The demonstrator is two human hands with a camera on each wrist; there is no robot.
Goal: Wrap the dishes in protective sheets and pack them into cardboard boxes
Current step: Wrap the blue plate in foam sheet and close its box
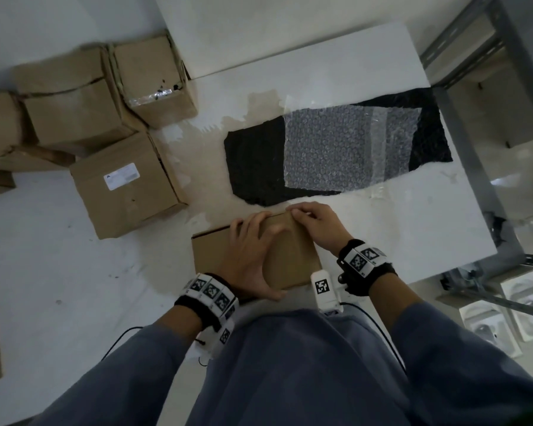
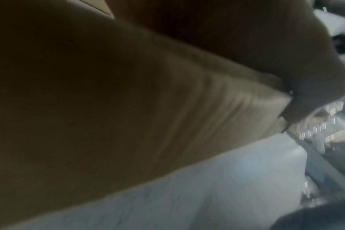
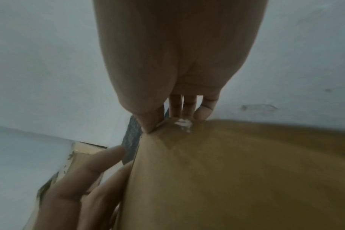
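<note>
A small brown cardboard box with its lid down sits at the near left edge of the white table. My left hand lies flat on its top, fingers straight and spread, thumb along the near edge. My right hand grips the box's far right corner, thumb on top and fingers curled over the far edge. In the right wrist view the right hand pinches that corner of the box, with the left hand's fingers beside it. The box fills the blurred left wrist view. No dish shows.
A sheet of bubble wrap lies on a black sheet just beyond the box. Several closed cardboard boxes stand on the floor at the left. A grey metal shelf frame borders the table's right side, with white packages under it.
</note>
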